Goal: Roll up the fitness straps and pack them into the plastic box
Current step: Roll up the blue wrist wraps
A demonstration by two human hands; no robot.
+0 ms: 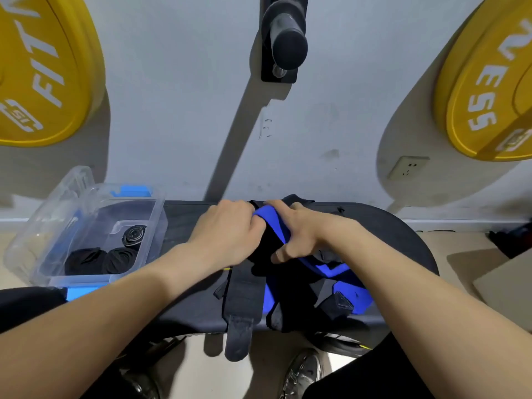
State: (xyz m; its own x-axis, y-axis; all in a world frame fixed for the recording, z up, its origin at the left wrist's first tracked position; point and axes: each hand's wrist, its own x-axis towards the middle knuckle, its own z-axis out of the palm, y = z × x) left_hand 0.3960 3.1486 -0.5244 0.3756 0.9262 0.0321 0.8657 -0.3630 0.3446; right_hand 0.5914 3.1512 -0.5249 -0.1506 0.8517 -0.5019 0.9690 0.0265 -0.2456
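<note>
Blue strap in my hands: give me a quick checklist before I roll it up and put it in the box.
1. Grip: left hand and right hand both hold the blue strap: ok.
2. Plastic box open, lid raised: ok.
3. Room in the box: three black rolls sit toward its near end, with space beyond them: ok.
4. Strap's loose end free of the pile: cannot tell.
5. Black strap secure on the bench: it hangs over the near edge: not ok.
</note>
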